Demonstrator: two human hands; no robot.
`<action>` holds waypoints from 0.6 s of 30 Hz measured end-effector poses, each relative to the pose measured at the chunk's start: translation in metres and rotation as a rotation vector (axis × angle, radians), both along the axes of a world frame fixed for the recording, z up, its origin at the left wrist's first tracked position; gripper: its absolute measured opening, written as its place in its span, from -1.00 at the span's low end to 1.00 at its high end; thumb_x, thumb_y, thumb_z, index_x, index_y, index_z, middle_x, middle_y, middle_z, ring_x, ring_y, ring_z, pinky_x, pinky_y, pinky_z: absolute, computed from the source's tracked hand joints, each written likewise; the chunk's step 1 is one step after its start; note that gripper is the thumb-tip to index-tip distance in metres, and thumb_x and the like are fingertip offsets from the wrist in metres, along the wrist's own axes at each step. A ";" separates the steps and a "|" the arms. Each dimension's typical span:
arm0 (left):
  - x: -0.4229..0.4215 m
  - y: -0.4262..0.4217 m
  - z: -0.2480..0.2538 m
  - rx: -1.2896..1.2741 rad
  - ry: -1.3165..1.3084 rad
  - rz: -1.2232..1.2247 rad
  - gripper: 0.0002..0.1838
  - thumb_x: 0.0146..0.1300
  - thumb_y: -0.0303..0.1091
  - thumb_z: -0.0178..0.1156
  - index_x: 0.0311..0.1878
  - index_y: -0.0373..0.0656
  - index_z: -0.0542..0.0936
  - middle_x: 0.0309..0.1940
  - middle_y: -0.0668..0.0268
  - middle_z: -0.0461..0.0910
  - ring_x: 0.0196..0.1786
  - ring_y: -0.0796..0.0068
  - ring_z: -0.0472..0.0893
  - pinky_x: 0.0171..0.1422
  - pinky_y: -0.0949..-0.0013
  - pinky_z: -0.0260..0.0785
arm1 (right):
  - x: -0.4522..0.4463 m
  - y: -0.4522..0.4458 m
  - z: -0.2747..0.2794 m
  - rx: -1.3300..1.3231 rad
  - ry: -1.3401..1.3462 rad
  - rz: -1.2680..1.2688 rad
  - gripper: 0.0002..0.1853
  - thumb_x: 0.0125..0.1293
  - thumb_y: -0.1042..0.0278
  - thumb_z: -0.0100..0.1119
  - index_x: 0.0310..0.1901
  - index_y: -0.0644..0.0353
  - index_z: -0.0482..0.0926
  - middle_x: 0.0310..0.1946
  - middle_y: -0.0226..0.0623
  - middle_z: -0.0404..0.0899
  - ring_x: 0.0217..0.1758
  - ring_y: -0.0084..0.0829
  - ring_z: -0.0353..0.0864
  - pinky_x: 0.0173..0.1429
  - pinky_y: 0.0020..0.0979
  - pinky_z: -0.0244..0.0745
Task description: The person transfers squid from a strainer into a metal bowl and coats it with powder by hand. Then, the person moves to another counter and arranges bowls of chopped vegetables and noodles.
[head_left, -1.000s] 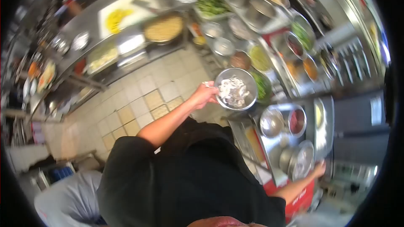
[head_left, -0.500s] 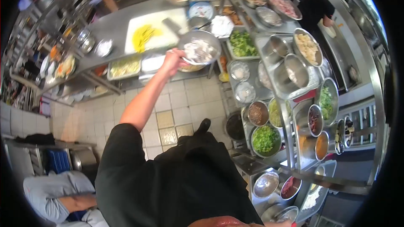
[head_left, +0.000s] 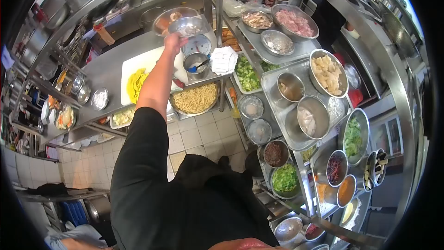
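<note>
My left hand [head_left: 173,42] reaches far across the steel counter, its fingers closed on the rim of a metal bowl [head_left: 200,29] with pale whitish pieces inside. That bowl is at the back of the counter, just beyond a dial kitchen scale [head_left: 196,46] and overlapping a larger bowl [head_left: 162,22] behind it. Whether it rests on anything is hard to see. Under my forearm lies a white cutting board [head_left: 127,71] with sliced yellow food [head_left: 136,84]. A steel pot [head_left: 194,59] with a blue-ended utensil stands to the right of the forearm. My right hand is out of view.
A large bowl of noodles [head_left: 194,99] sits below the counter edge. On my right, a rack holds a tray [head_left: 273,81], chopped greens [head_left: 284,178], a bowl of raw meat [head_left: 295,22] and several other bowls. Another person's arm [head_left: 76,244] shows at the lower left.
My left hand has carried the bowl forward, away from me, from the counter's front edge to its back. The noodles are now uncovered to view. My view has shifted toward the right-hand rack.
</note>
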State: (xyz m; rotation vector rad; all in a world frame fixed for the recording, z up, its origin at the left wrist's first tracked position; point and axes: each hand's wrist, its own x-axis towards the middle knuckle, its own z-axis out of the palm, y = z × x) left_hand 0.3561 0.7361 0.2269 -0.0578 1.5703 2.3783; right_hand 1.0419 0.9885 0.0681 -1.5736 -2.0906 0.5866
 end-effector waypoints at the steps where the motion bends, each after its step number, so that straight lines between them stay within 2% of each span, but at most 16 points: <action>1: -0.006 0.002 -0.004 -0.005 -0.005 0.007 -0.62 0.17 -0.58 -0.02 0.05 -0.59 0.29 -0.16 -0.10 0.51 -0.21 0.01 0.65 -0.21 0.16 0.64 | 0.000 0.001 -0.001 0.003 -0.006 -0.010 -0.74 0.16 0.18 0.15 -0.43 0.21 0.64 -0.49 -0.14 0.63 -0.45 -0.16 0.61 -0.36 -0.19 0.49; 5: -0.026 -0.003 -0.018 -0.001 -0.030 -0.029 -0.59 0.19 -0.56 0.00 0.09 -0.57 0.26 -0.12 -0.08 0.50 -0.14 0.03 0.65 -0.15 0.17 0.64 | -0.004 0.004 0.000 0.005 -0.023 -0.028 -0.75 0.17 0.18 0.14 -0.43 0.20 0.64 -0.49 -0.15 0.63 -0.45 -0.18 0.61 -0.37 -0.20 0.49; 9: -0.027 -0.011 -0.021 -0.047 -0.016 -0.042 -0.65 0.21 -0.52 0.04 0.03 -0.51 0.33 -0.15 -0.04 0.50 -0.15 0.03 0.65 -0.15 0.20 0.64 | -0.004 0.008 0.002 0.011 -0.038 -0.044 -0.76 0.17 0.19 0.14 -0.43 0.18 0.64 -0.48 -0.16 0.63 -0.46 -0.19 0.61 -0.38 -0.21 0.48; 13: -0.022 -0.017 -0.018 -0.089 0.001 -0.053 -0.64 0.25 -0.41 0.12 0.00 -0.50 0.36 -0.19 0.00 0.50 -0.27 0.09 0.67 -0.22 0.22 0.65 | -0.007 0.011 0.003 0.017 -0.040 -0.049 -0.77 0.18 0.19 0.13 -0.43 0.17 0.64 -0.48 -0.17 0.63 -0.46 -0.20 0.61 -0.39 -0.21 0.48; 16: -0.026 -0.022 -0.023 -0.142 -0.010 -0.023 -0.59 0.27 -0.31 0.20 0.00 -0.45 0.38 -0.13 0.05 0.50 -0.32 0.26 0.67 -0.24 0.22 0.65 | -0.006 0.013 0.003 0.019 -0.042 -0.052 -0.77 0.18 0.20 0.13 -0.43 0.16 0.64 -0.48 -0.18 0.63 -0.46 -0.21 0.60 -0.40 -0.22 0.48; 18: -0.004 -0.020 -0.005 -0.174 -0.014 0.027 -0.56 0.25 -0.26 0.23 -0.01 -0.45 0.39 -0.16 0.06 0.52 -0.34 0.28 0.67 -0.26 0.23 0.65 | -0.007 0.015 0.003 0.023 -0.037 -0.057 -0.78 0.18 0.20 0.12 -0.43 0.15 0.64 -0.48 -0.18 0.63 -0.46 -0.22 0.60 -0.40 -0.22 0.47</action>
